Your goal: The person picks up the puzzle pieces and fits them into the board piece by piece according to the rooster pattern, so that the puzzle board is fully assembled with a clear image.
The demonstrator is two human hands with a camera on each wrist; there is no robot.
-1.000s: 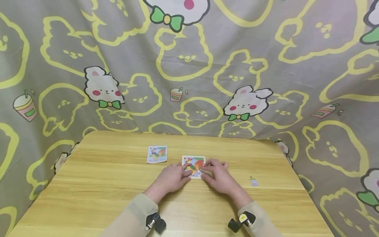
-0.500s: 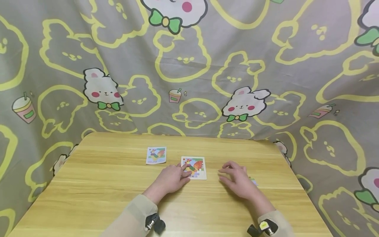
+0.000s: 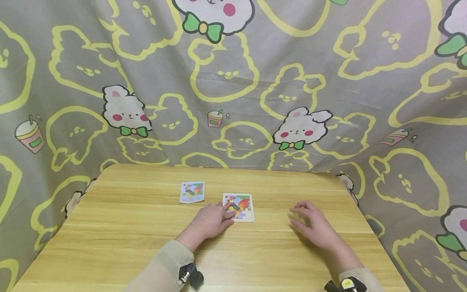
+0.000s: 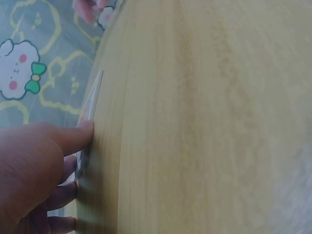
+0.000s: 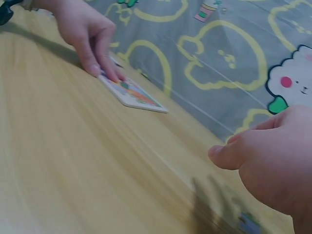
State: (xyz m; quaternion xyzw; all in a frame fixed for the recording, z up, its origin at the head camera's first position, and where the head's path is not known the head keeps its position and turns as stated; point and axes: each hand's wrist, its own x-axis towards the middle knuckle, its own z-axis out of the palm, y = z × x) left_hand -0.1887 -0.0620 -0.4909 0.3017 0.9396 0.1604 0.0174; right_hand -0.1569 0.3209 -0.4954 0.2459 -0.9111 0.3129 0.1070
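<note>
A square jigsaw puzzle (image 3: 243,205) with a rooster picture and a white border lies at the table's middle. My left hand (image 3: 210,221) rests on its left part, fingers on the picture and thumb at the near edge. In the left wrist view the thumb (image 4: 75,138) touches the puzzle's edge. My right hand (image 3: 314,226) is over the table to the right, fingers loosely bent, with nothing seen between them. Close below it, a small green and purple puzzle piece (image 5: 248,223) lies on the table in the right wrist view; the hand hides it in the head view.
A paper card (image 3: 192,192) with the same rooster picture lies left of the puzzle. The wooden table (image 3: 146,227) meets a grey curtain (image 3: 240,109) with cartoon prints at its back and sides.
My right hand has left the puzzle's right edge and moved right, over the loose puzzle piece. My left hand has stayed on the puzzle.
</note>
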